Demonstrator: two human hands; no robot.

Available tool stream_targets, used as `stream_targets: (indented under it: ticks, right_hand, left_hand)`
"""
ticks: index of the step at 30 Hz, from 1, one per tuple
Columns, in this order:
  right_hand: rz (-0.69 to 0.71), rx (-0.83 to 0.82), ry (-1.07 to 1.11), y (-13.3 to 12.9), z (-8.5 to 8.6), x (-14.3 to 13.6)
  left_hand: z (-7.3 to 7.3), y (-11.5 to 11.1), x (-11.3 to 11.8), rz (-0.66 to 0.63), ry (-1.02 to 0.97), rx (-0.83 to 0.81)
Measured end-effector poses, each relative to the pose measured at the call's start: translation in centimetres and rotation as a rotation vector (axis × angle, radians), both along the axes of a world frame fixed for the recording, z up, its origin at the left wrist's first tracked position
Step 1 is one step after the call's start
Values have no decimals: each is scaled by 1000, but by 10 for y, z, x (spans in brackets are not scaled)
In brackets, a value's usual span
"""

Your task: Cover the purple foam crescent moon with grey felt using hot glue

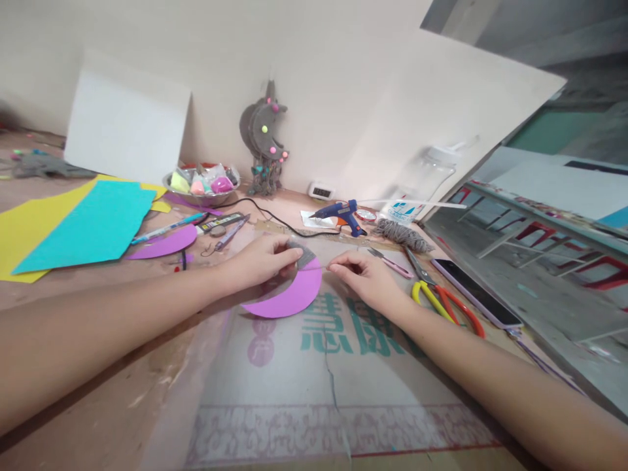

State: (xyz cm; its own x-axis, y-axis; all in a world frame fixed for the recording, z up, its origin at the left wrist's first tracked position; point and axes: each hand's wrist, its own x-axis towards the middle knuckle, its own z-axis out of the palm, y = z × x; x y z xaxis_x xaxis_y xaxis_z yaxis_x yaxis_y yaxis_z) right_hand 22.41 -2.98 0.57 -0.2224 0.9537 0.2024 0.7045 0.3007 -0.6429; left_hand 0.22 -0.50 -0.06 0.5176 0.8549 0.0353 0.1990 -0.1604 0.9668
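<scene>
A purple paper crescent [289, 299] has grey yarn [305, 255] wound around its upper tip. My left hand [267, 263] pinches that wrapped tip between thumb and fingers. Just right of the crescent, my right hand [360, 275] holds the yarn's free strand between thumb and forefinger, and the strand stretches across to the crescent. A thin grey length of yarn trails down over the printed plastic sheet [255, 405] below. Part of the wrapped tip is covered by my left fingers.
Scissors [432, 297], a phone [475, 294], a pink-handled cutter [392, 263] and a yarn bundle [403, 235] lie right. Behind are a blue glue gun [343, 212] and a plastic bottle [422, 180]. Left are turquoise paper [93, 226], another purple piece [167, 244] and a bowl [184, 196].
</scene>
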Motion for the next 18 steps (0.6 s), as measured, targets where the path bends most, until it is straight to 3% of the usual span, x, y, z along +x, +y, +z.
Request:
stream_targets:
  ticks: [8, 14, 18]
  right_hand:
    - [32, 87, 111, -7, 6, 1]
    - [231, -358, 517, -14, 7, -11]
    - [267, -425, 538, -14, 8, -12]
  left_hand:
    - [-7, 3, -2, -21, -22, 13]
    - [-6, 1, -1, -32, -31, 20]
    - [-7, 2, -1, -27, -40, 13]
